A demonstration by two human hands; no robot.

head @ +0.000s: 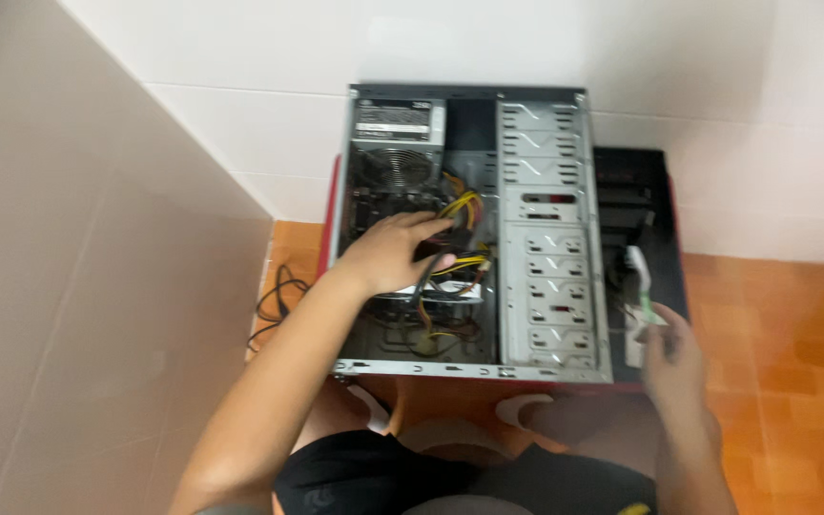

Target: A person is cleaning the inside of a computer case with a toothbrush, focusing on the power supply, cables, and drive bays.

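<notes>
- Black cable: thin loop on orange tile floor, left of case.
- Left hand: inside open computer case, grip closed round a black lead among yellow wires. Best eased w/o tugging.
- Drive cage: grey stamped metal, slotted, rigid.
- Right hand: grip pinching a green-white brush, plastic, slim, beside case's right edge.

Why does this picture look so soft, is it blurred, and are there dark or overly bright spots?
Head view: the whole frame is slightly smeared, most on the right hand and the green-and-white tool it holds; the left hand among the yellow cables is soft too. The white wall tiles look washed out, and the inside of the computer case is dim.
</notes>
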